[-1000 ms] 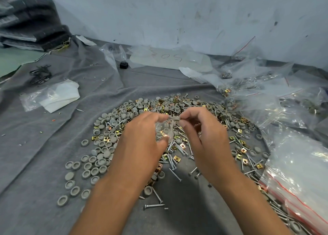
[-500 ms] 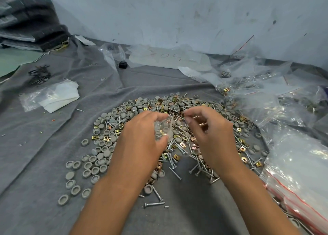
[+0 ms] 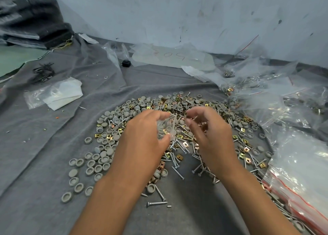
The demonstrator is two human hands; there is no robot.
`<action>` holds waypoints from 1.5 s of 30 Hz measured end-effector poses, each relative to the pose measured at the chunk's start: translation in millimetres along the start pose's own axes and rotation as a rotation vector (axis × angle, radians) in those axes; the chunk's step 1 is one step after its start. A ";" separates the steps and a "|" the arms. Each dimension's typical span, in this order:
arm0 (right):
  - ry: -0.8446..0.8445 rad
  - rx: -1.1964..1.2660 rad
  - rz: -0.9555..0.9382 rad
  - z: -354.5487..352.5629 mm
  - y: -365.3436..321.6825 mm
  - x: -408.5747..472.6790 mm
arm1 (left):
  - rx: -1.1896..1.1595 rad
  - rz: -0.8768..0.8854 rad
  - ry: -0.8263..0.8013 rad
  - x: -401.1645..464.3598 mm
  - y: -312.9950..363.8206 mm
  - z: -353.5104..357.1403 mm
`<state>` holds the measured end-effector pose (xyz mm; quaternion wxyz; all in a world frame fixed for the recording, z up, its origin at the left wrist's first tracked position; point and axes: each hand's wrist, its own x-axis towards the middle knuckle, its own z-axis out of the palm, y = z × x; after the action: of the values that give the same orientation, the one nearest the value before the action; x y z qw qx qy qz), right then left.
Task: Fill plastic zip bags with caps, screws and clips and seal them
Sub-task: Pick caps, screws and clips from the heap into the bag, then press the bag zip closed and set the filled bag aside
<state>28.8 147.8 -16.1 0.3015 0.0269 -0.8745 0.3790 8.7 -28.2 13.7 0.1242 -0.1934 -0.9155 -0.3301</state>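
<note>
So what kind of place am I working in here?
Probably an informal hardware-packing spot, not a fitted workshop: a wrinkled grey felt cloth serves as the work surface against a scuffed pale wall, with a loose heap of grey caps, screws and brass clips and filled clear zip bags.

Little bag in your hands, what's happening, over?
Left hand grips small clear zip bag. Right hand pinches a screw near its mouth. Loose caps, screws and clips pile underneath; nothing blocking.
</note>
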 end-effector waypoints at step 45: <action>-0.115 0.403 0.168 -46.6 -25.3 -21.5 | -0.632 0.083 -0.044 -1.1 27.8 -1.1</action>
<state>76.9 157.5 13.2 0.2069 0.0352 -0.7960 0.5678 21.9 -9.6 29.5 0.0515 -0.2668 -0.7616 -0.5883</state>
